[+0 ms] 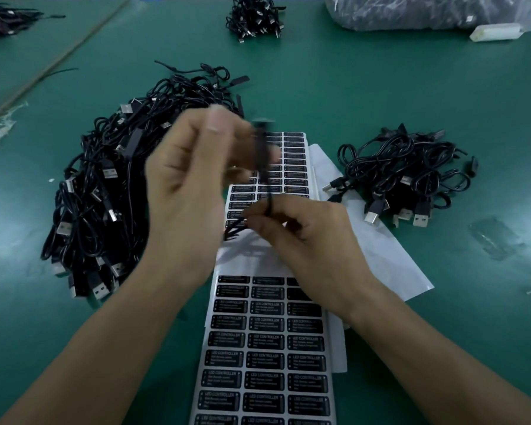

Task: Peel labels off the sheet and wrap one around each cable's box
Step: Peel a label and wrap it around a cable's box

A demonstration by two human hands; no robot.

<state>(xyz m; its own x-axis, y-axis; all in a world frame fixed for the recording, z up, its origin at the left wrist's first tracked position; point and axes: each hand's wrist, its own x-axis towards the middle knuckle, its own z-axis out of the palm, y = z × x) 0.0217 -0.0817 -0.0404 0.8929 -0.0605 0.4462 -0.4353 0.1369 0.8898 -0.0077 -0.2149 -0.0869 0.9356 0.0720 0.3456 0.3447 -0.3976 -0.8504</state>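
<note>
Over the middle of the table I hold one black cable, its slim box (261,148) standing roughly upright and motion-blurred. My left hand (190,182) holds the box near its top between thumb and fingers. My right hand (301,231) pinches the cable's wire just below the box. Under my hands lies a white label sheet (267,357) with rows of black "LED CONTROLLER" labels; a second sheet (295,167) lies beyond it.
A big heap of black USB cables (105,191) lies on the green table at my left. A smaller pile of cables (408,179) sits at the right. Another bundle (255,16) and a plastic bag (426,10) are at the far edge.
</note>
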